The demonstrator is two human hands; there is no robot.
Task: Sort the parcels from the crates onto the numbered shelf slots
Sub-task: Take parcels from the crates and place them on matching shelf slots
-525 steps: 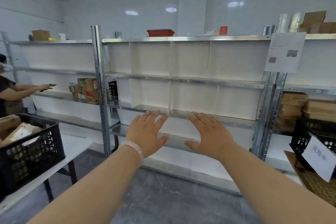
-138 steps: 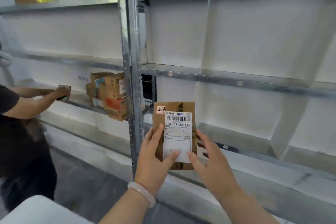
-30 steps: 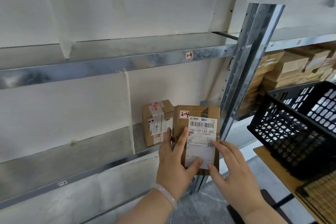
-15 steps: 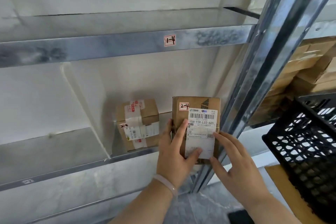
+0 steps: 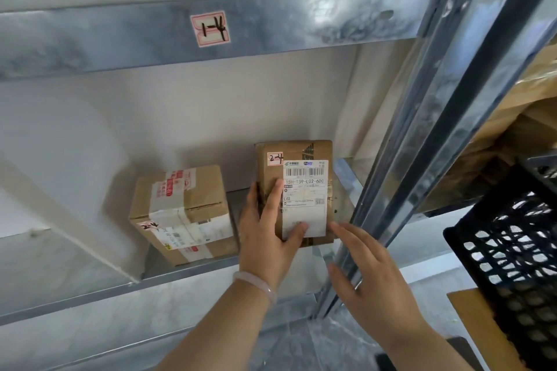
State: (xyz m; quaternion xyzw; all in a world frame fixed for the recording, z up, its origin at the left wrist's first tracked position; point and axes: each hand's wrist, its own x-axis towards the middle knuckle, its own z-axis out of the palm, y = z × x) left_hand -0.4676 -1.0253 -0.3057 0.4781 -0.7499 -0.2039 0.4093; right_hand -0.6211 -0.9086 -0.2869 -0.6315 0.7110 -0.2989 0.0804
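Note:
A flat brown parcel [image 5: 301,172] with a white shipping label and a handwritten "2-4" tag stands upright on the metal shelf [image 5: 193,272]. My left hand [image 5: 268,232] holds its lower left edge, thumb across the label and fingers behind. My right hand [image 5: 367,274] hovers just right of and below the parcel, fingers straight, not gripping. Beside it on the left sits a taped cardboard box [image 5: 184,214], also marked "2-4". The shelf beam above carries a tag reading "1-4" [image 5: 211,28].
A steel shelf upright [image 5: 422,159] runs diagonally just right of the parcel. A black plastic crate [image 5: 509,253] stands at the right on a brown surface. Stacked cardboard boxes [image 5: 518,117] fill the neighbouring rack. A white divider panel [image 5: 66,205] bounds the slot on the left.
The parcel has moved forward into the slot beside the taped box. My right hand has come off the parcel and drawn back slightly; my left hand keeps its hold.

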